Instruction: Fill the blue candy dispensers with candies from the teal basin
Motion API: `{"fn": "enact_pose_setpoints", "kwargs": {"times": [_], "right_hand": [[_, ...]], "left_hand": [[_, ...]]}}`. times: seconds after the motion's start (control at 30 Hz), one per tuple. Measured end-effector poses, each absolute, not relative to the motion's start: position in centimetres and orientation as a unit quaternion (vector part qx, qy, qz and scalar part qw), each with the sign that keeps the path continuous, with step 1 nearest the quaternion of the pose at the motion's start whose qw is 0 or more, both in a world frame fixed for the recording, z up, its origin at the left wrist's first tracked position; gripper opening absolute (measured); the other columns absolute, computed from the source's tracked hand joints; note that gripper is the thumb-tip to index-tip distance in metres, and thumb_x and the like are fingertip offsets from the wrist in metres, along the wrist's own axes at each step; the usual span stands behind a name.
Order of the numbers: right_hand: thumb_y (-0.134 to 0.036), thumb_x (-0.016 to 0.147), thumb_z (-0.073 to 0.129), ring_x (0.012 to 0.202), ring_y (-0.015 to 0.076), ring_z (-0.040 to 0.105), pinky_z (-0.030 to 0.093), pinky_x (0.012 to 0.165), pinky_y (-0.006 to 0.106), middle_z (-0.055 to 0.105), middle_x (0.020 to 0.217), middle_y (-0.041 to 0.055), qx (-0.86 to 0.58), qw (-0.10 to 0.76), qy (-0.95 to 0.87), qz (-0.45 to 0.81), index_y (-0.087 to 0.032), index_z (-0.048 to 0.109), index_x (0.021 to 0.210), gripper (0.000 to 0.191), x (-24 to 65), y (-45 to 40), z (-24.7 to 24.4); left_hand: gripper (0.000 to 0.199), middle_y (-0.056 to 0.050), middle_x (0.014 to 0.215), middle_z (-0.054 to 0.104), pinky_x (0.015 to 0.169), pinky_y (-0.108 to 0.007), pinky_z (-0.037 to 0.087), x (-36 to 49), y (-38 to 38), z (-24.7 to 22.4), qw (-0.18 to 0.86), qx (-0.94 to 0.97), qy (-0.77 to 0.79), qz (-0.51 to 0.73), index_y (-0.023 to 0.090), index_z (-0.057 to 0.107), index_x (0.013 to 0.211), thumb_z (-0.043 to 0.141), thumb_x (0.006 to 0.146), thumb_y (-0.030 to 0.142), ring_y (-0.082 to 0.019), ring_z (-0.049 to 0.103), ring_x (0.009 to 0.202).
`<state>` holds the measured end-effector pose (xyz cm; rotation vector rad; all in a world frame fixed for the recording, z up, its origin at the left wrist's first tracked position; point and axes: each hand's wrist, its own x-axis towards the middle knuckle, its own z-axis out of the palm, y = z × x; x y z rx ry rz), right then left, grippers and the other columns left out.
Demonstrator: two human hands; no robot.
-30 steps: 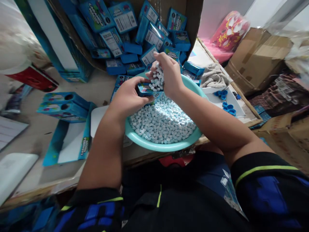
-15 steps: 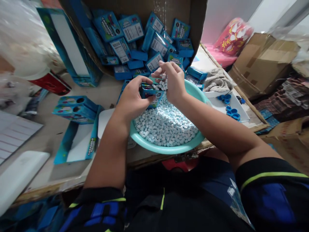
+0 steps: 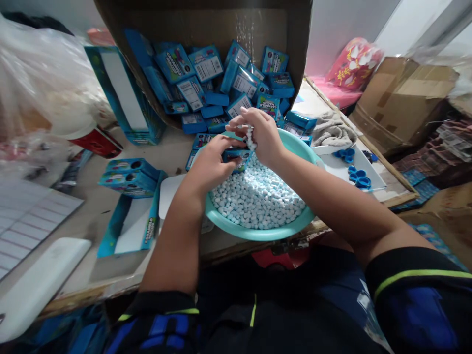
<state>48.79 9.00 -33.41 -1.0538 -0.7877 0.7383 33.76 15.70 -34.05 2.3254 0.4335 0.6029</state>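
- Worktop (image 3: 86, 228) is packed, lol, with a cardboard carton (image 3: 206, 24) of small blue boxes (image 3: 206, 64) up top
- my left grip (image 3: 214, 160) is curled snug round one small blue box (image 3: 236, 155) over the basin
- my right grip (image 3: 258, 135) is pinched nearly shut, its handful of candies (image 3: 250, 140) now down to a short string by that box
- the rest sit heaped in a teal basin (image 3: 260, 235)

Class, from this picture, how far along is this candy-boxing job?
Done: small blue boxes lie in the cardboard carton, contents unseen. In hand: the left hand holds one box while the right hand pinches candies over it. Left: the teal basin is heaped with candies.
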Motion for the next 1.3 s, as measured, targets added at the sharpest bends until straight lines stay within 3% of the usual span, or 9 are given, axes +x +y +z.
{"fn": "enact_pose_setpoints", "kwargs": {"times": [0.1, 0.27, 0.43, 0.53, 0.87, 1.07, 1.2, 1.3], "right_hand": [[-0.072, 0.079, 0.076, 0.103, 0.0228, 0.072, 0.058, 0.083, 0.033, 0.072, 0.097, 0.0051, -0.468, 0.725, -0.367, 0.346, -0.022, 0.064, 0.079, 0.051, 48.9, 8.8, -33.2], [-0.07, 0.079, 0.077, 0.098, 0.0216, 0.071, 0.058, 0.085, 0.035, 0.071, 0.097, 0.0045, -0.449, 0.734, -0.378, 0.342, -0.022, 0.064, 0.077, 0.049, 48.8, 8.6, -32.8], [-0.07, 0.083, 0.074, 0.089, 0.0212, 0.071, 0.058, 0.081, 0.034, 0.062, 0.072, 0.0023, -0.466, 0.725, -0.376, 0.34, -0.024, 0.062, 0.069, 0.05, 48.8, 8.7, -33.1], [-0.07, 0.085, 0.073, 0.087, 0.0214, 0.072, 0.058, 0.08, 0.034, 0.056, 0.065, 0.0008, -0.466, 0.725, -0.373, 0.344, -0.024, 0.06, 0.067, 0.05, 48.9, 8.8, -33.2], [-0.072, 0.084, 0.073, 0.104, 0.0229, 0.071, 0.056, 0.094, 0.037, 0.075, 0.094, 0.0055, -0.461, 0.694, -0.436, 0.341, -0.024, 0.075, 0.089, 0.048, 48.6, 8.4, -32.5], [-0.071, 0.085, 0.073, 0.109, 0.0228, 0.069, 0.053, 0.103, 0.037, 0.077, 0.098, 0.0053, -0.435, 0.659, -0.515, 0.334, -0.024, 0.077, 0.085, 0.047, 48.2, 8.7, -33.2], [-0.071, 0.086, 0.073, 0.104, 0.0215, 0.07, 0.055, 0.097, 0.034, 0.075, 0.091, 0.0041, -0.453, 0.665, -0.49, 0.336, -0.025, 0.075, 0.08, 0.047, 48.1, 9.0, -33.3], [-0.072, 0.086, 0.073, 0.094, 0.0204, 0.07, 0.057, 0.092, 0.034, 0.074, 0.085, 0.0035, -0.469, 0.68, -0.455, 0.332, -0.025, 0.075, 0.079, 0.048, 48.2, 9.3, -33.3]], "left_hand": [[0.036, -0.007, 0.127, 0.066, 0.11, -0.044, 0.052, 33.8, 15.8, -34.2, 0.331, 0.898, 0.173, 0.235, 0.025, 0.072, 0.12, 0.069, 0.084, 0.026, -0.029, 0.063, 0.123], [0.046, -0.008, 0.118, 0.071, 0.087, -0.041, 0.059, 33.7, 15.7, -34.4, 0.356, 0.875, 0.232, 0.232, 0.023, 0.064, 0.127, 0.074, 0.082, 0.03, -0.024, 0.068, 0.089], [0.036, -0.009, 0.12, 0.071, 0.095, -0.04, 0.056, 33.8, 15.8, -34.3, 0.335, 0.868, 0.244, 0.275, 0.022, 0.066, 0.116, 0.074, 0.082, 0.031, -0.028, 0.067, 0.108], [0.032, -0.007, 0.114, 0.071, 0.093, -0.039, 0.057, 33.9, 15.9, -34.4, 0.342, 0.861, 0.25, 0.281, 0.022, 0.066, 0.111, 0.075, 0.081, 0.032, -0.026, 0.067, 0.104], [0.036, -0.002, 0.088, 0.064, 0.071, -0.036, 0.054, 34.0, 16.0, -34.5, 0.368, 0.817, 0.328, 0.297, 0.024, 0.056, 0.098, 0.08, 0.073, 0.033, -0.021, 0.063, 0.077], [0.029, -0.004, 0.099, 0.069, 0.085, -0.039, 0.059, 34.0, 16.2, -34.6, 0.339, 0.827, 0.314, 0.32, 0.023, 0.055, 0.09, 0.079, 0.075, 0.029, -0.024, 0.067, 0.091], [0.016, -0.007, 0.113, 0.07, 0.109, -0.049, 0.054, 33.3, 13.9, -32.7, 0.247, 0.843, 0.285, 0.383, 0.024, 0.057, 0.088, 0.07, 0.083, 0.031, -0.029, 0.065, 0.117], [0.011, -0.006, 0.12, 0.07, 0.117, -0.056, 0.05, 31.0, 9.2, -29.9, 0.19, 0.852, 0.246, 0.421, 0.028, 0.059, 0.089, 0.068, 0.084, 0.032, -0.031, 0.064, 0.123]]}}
